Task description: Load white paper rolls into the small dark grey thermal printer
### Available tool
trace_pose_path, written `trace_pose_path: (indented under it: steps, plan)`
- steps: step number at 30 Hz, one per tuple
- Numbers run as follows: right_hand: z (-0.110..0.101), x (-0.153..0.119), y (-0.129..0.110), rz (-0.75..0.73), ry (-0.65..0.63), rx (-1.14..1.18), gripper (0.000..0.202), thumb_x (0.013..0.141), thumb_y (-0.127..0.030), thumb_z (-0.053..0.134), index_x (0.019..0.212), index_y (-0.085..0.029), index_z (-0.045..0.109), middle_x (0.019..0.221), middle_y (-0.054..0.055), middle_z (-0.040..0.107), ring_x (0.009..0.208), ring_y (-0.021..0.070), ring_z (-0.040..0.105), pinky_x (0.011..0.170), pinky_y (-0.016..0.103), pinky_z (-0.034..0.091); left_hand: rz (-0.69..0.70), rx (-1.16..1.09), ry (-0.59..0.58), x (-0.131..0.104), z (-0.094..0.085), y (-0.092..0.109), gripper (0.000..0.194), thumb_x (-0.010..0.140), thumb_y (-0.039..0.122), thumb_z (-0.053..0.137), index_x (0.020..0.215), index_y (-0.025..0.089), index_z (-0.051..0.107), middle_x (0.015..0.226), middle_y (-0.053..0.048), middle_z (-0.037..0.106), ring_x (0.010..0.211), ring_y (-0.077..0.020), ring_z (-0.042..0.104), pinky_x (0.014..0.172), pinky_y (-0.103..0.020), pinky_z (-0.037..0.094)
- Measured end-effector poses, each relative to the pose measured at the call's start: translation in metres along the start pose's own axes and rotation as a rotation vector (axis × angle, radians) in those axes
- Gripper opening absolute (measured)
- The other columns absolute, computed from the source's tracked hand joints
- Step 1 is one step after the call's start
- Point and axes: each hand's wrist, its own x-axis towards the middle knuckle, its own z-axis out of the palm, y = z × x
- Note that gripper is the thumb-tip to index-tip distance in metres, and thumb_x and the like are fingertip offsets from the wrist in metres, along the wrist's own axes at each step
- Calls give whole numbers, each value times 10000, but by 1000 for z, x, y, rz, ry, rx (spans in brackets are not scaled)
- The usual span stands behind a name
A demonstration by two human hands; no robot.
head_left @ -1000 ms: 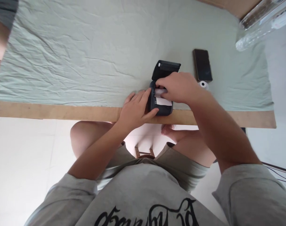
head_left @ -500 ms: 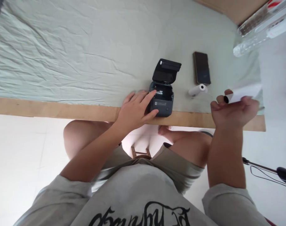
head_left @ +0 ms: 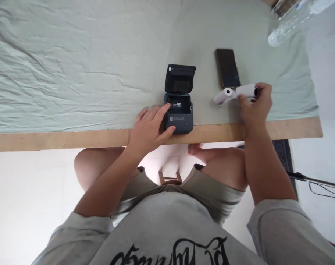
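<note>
The left hand [head_left: 149,129], its thumb and index finger spread, is bracing the left side of a dark blue-grey, boxy plastic device [head_left: 181,127], probably so it is sitting steady at the worktop's [head_left: 211,133] near edge, its lid [head_left: 179,79] standing open. At right, the right hand [head_left: 256,108] is gripping a white paper roll [head_left: 245,90] by its right end, leaving its left end free beside a second white roll [head_left: 222,97], near a black rectangular phone [head_left: 228,68].

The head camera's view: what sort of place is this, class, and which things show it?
Probably a room in a home: a cloth covers the wooden-edged table, a phone lies on it, and the person sits there in shorts.
</note>
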Motion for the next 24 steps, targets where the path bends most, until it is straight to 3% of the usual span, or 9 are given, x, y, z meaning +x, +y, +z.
trace_pose_path:
  steps: [4,7,10,13,16,18,21,24]
  plan:
    - [9,1,5,25,-83,-38,647,753,-402,716,1362,-337,506,1000,57,755,939,349,697,895,606,519,-3,-5,-9,1,-1,0,655,993,495,444,1559,166,432,1551,-142,561,1424,-321,530,1240,-518,308]
    - [6,-1,5,10,-111,-25,713,753,-386,702,1416,-289,459,1116,92,755,1015,370,699,926,624,518,-3,-7,-14,1,-1,-1,658,991,497,445,1561,168,428,1560,-142,553,1430,-320,526,1242,-519,306]
    - [-5,-6,-3,-110,-8,1,560,820,-376,651,1358,-304,513,1312,152,675,1192,371,639,1024,597,493,-4,-2,-11,1,-1,-1,657,992,506,439,1563,181,423,1569,-133,547,1435,-310,523,1247,-508,300]
    - [-11,-17,-27,-246,126,16,374,900,-365,566,1265,-289,578,1263,160,661,1213,351,621,1056,579,488,-3,4,-9,1,-1,-1,650,993,508,437,1559,189,428,1560,-130,557,1431,-309,527,1246,-504,306]
    - [-5,-28,-56,-368,13,26,438,851,-334,621,1264,-195,584,1212,161,678,1162,347,651,1033,593,515,-4,7,-3,1,0,-1,652,991,505,441,1559,184,430,1561,-135,554,1431,-314,525,1240,-505,312]
    - [5,-31,-69,-389,-75,3,536,849,-340,639,1345,-159,544,1363,208,608,1318,366,570,1137,613,438,-6,3,-5,1,0,-1,657,991,501,445,1561,174,430,1557,-138,556,1425,-316,529,1239,-505,311]
    - [21,-27,-72,-327,-161,-40,620,859,-349,637,1430,-163,482,1530,244,449,1473,399,410,1209,658,326,0,-5,-7,1,0,-1,659,993,502,453,1562,170,431,1547,-137,565,1415,-318,537,1235,-505,313]
    - [32,-23,-66,-267,-215,-93,591,855,-335,621,1419,-190,517,1461,228,486,1409,403,462,1172,673,359,5,-8,1,0,0,-1,649,1000,505,452,1563,183,432,1546,-128,568,1414,-309,536,1233,-494,311]
